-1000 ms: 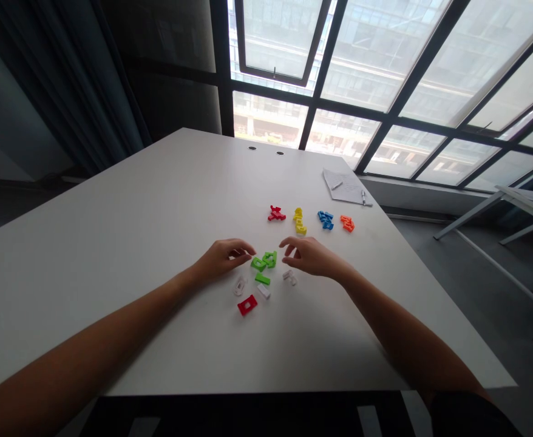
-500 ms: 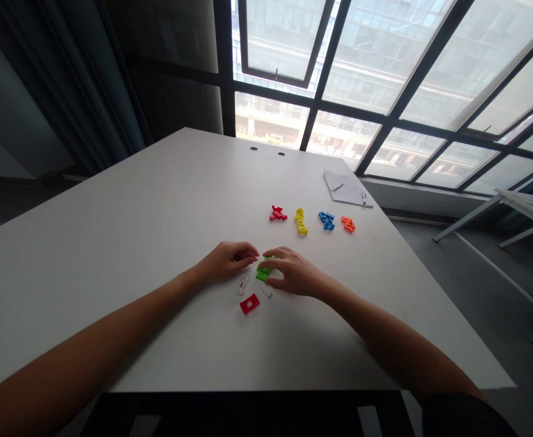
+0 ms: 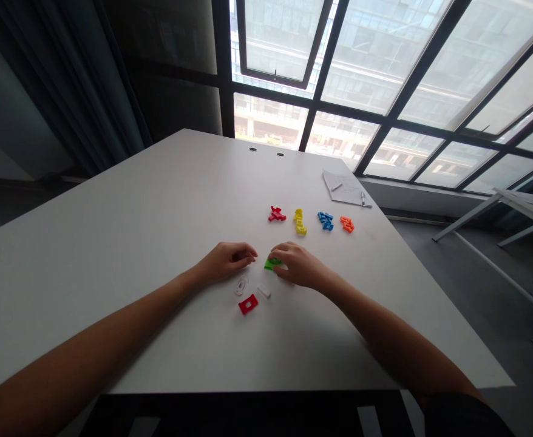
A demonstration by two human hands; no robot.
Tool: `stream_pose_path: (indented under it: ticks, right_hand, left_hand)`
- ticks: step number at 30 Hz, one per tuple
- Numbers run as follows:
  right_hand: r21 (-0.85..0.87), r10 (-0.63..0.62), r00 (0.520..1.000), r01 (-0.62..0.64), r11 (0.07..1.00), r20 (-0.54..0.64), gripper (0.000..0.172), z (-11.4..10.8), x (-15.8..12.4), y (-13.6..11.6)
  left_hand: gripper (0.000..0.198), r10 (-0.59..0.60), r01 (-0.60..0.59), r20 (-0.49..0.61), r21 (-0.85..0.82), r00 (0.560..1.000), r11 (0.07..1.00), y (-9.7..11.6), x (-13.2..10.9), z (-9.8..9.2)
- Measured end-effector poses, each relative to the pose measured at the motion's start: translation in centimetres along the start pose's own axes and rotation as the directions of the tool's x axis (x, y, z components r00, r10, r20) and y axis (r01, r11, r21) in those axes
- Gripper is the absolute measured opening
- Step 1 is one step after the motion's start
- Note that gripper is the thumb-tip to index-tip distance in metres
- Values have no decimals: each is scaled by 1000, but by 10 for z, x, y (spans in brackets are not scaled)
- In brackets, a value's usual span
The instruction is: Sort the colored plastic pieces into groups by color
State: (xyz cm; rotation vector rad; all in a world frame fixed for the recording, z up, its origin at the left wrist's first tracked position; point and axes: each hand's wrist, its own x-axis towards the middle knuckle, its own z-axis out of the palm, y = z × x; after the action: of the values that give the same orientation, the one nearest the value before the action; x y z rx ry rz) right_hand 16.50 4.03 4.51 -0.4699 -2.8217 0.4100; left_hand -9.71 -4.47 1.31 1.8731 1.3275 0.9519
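My right hand [image 3: 299, 267] is curled over a small stack of green plastic puzzle pieces [image 3: 272, 263], its fingers covering most of the stack. My left hand [image 3: 226, 261] rests on the white table [image 3: 134, 243] just left of the stack, fingers curled and nothing visible in them. Below the hands lie a translucent white piece [image 3: 241, 285], a white block [image 3: 263, 291] and a red frame piece [image 3: 248, 304]. Beyond the fingers stand small clusters of red [image 3: 276, 214], yellow [image 3: 299, 222], blue [image 3: 325, 220] and orange [image 3: 347, 224] pieces.
A sheet of paper [image 3: 343, 188] with a pen [image 3: 363, 199] lies near the table's far right corner. Tall windows fill the far side, a dark curtain [image 3: 66, 79] hangs at left, and a second table's edge [image 3: 526, 203] shows at right.
The separate green pieces now sit gathered in one stack under my right hand. The white piece that lay right of them is no longer visible. My left hand has barely moved.
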Motion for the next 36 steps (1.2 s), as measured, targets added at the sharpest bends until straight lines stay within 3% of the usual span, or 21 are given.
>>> stream_pose_path:
  ticks: [7, 14, 20, 24, 29, 36]
  right_hand:
    - [-58, 154, 988, -155, 986, -19, 15, -19, -23, 29]
    - [-156, 325, 944, -330, 931, -52, 18, -42, -81, 74]
    - [-203, 519, 841, -541, 816, -155, 20, -69, -146, 136]
    - [-216, 610, 757, -653, 726, -237, 23, -82, -172, 170]
    - [-217, 592, 757, -650, 729, -278, 24, -83, -183, 194]
    - [-236, 563, 766, -635, 735, -310, 25, -84, -176, 232]
  left_hand:
    - [33, -11, 11, 18, 9, 1000, 1000, -1, -1, 0]
    - [31, 15, -15, 8, 69, 1000, 998, 1, -1, -1]
    - [31, 24, -25, 9, 93, 1000, 995, -3, 1, 1]
    - [30, 6, -7, 6, 120, 1000, 993, -2, 2, 1]
    - [29, 1, -2, 9, 127, 1000, 992, -1, 2, 0]
    - [29, -9, 8, 14, 127, 1000, 992, -1, 2, 0]
